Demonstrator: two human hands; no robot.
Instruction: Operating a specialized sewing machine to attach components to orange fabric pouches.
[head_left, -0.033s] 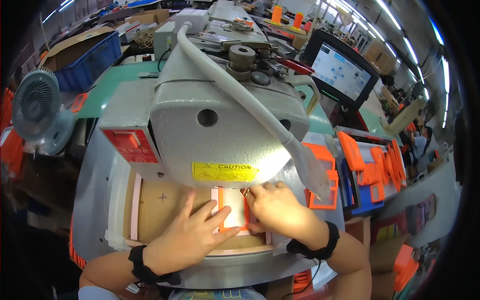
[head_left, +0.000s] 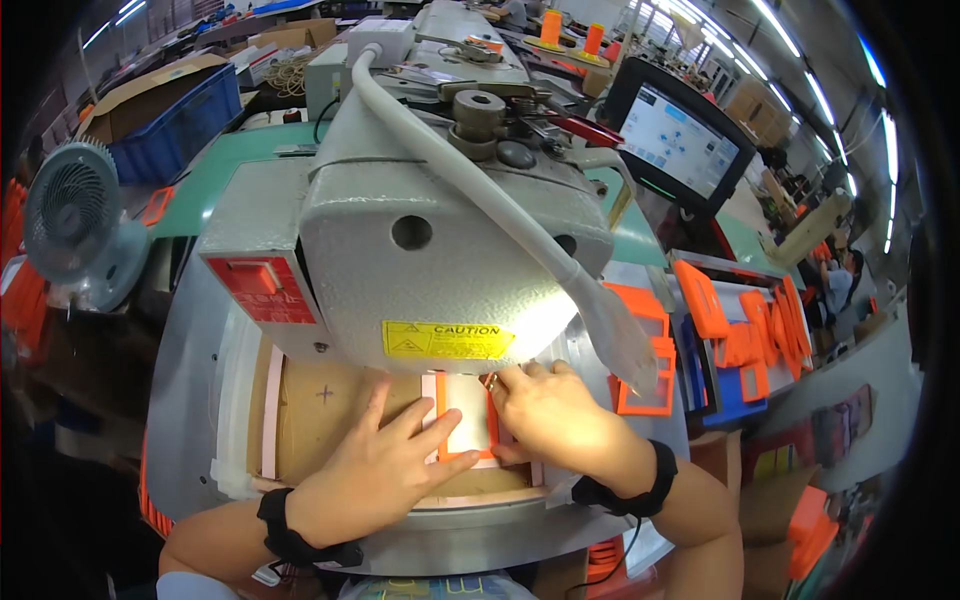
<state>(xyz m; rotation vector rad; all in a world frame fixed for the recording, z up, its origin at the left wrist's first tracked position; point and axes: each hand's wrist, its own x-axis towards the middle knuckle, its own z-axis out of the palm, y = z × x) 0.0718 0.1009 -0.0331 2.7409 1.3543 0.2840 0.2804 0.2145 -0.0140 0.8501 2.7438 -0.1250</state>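
An orange rectangular frame (head_left: 442,415) with a pale panel (head_left: 468,425) inside it lies under the head of a grey sewing machine (head_left: 450,270). My left hand (head_left: 385,460) rests flat with its fingers spread, the tips on the frame's left side and lower corner. At the right side of the frame, my right hand (head_left: 550,410) has its fingers bent together around a small metal tool (head_left: 491,381); only its tip shows, so its kind is unclear. Both sit in a brown-floored holder (head_left: 330,420) with pale pink strips. The needle area is hidden behind the machine head.
To the right stands a blue tray (head_left: 745,408) with several orange pieces, and more orange frames (head_left: 645,390) lie nearer. A screen (head_left: 680,140) stands at the back right. On the left are a fan (head_left: 72,215) and a blue crate (head_left: 190,115).
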